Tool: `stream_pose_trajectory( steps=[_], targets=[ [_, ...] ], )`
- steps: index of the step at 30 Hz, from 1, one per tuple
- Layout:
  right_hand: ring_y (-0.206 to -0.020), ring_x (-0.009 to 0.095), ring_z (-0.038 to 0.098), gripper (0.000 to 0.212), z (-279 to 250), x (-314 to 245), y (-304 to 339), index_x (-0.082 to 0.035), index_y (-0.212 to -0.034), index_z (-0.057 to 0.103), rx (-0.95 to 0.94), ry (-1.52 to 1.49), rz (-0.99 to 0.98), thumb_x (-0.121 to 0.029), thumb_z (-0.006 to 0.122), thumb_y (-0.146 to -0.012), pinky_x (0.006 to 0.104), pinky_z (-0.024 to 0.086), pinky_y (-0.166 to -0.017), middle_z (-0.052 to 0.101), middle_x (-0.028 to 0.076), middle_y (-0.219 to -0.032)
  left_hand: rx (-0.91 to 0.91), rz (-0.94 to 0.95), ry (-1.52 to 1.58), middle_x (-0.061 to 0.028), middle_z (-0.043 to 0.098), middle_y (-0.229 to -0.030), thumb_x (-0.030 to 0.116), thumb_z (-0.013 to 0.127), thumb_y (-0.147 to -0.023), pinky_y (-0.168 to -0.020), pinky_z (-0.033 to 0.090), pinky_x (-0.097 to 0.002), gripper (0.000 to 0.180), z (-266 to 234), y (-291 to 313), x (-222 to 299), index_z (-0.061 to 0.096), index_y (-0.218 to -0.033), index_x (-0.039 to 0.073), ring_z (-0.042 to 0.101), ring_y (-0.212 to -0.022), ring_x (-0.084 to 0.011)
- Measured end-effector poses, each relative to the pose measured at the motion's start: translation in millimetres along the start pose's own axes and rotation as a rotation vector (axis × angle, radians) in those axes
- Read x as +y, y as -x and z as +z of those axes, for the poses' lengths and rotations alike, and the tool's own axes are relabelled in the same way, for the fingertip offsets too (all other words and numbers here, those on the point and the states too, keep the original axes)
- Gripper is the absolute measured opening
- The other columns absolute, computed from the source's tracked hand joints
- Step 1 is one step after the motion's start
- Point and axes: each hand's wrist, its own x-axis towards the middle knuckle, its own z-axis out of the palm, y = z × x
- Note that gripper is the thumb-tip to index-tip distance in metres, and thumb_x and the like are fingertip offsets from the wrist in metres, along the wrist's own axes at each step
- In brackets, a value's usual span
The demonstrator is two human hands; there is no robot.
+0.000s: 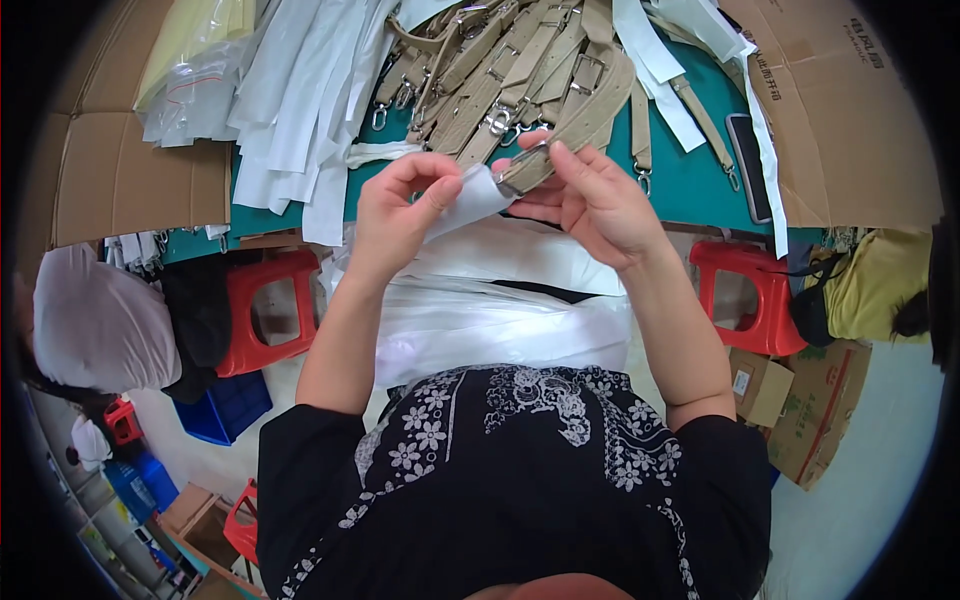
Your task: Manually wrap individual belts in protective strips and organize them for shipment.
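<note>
Over the near edge of the green table, my right hand (600, 195) is closed round a beige strap (597, 118) close to its metal buckle. A strip of white wrapping paper (470, 203) runs from that buckle toward my left hand (408, 210). The left thumb and forefinger pinch the paper; its other fingers are curled. Just beyond both hands lies a heap of beige straps (500, 75) with silver buckles and snap hooks. Long white paper strips (310, 110) are spread to the left of the heap.
Cardboard boxes (850, 130) stand at both sides of the green table (690, 185). A dark phone (748, 165) lies at its right. White sheeting (500, 325) covers my lap. Red stools (270, 310) and two other people (105, 320) are at the sides.
</note>
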Motion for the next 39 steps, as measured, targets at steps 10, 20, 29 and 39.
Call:
stream_pose_trajectory(
  steps=[10, 20, 29, 39],
  targets=[
    [-0.087, 0.011, 0.054, 0.025, -10.0, -36.6, 5.0, -0.002, -0.098, 0.063, -0.151, 0.703, -0.12, -0.02, 0.061, -0.08, 0.0242, 0.041, -0.079, 0.058, 0.006, -0.094, -0.115, 0.147, -0.169, -0.0037, 0.06, -0.079, 0.003, 0.064, -0.076, -0.066, 0.042, -0.0214, 0.005, 1.7, -1.3, -1.8, 0.061, -0.077, -0.001, 0.053, -0.072, -0.0093],
    [-0.07, 0.009, 0.056, 0.021, 2.6, -34.9, -2.9, -0.001, -0.093, 0.063, 0.084, 0.736, -0.259, -0.012, 0.066, -0.075, 0.0222, 0.045, -0.064, 0.062, 0.003, -0.076, -0.114, 0.126, -0.007, -0.0036, 0.059, -0.083, 0.004, 0.063, -0.078, -0.067, 0.043, -0.0204, 0.006, 13.7, -4.5, -10.1, 0.06, -0.081, -0.001, 0.053, -0.074, -0.0082],
    [-0.077, 0.011, 0.055, 0.023, -5.4, -26.7, -7.5, -0.002, -0.092, 0.063, 0.012, 0.551, 0.006, -0.013, 0.068, -0.073, 0.0258, 0.043, -0.072, 0.062, 0.005, -0.083, -0.067, 0.085, -0.012, -0.0006, 0.059, -0.078, 0.008, 0.061, -0.081, -0.061, 0.042, -0.0173, 0.008, 7.3, -5.0, -5.6, 0.059, -0.085, 0.001, 0.051, -0.068, -0.0042],
    [-0.078, 0.011, 0.055, 0.029, 17.1, -10.0, -25.4, -0.001, -0.102, 0.058, 0.089, 0.511, 0.089, -0.006, 0.059, -0.074, 0.0216, 0.044, -0.061, 0.059, 0.003, -0.09, -0.098, 0.223, -0.219, -0.0009, 0.06, -0.071, 0.008, 0.059, -0.082, -0.058, 0.043, -0.0185, 0.01, 17.8, -12.8, 22.2, 0.058, -0.085, -0.001, 0.051, -0.063, -0.0043]
  ],
)
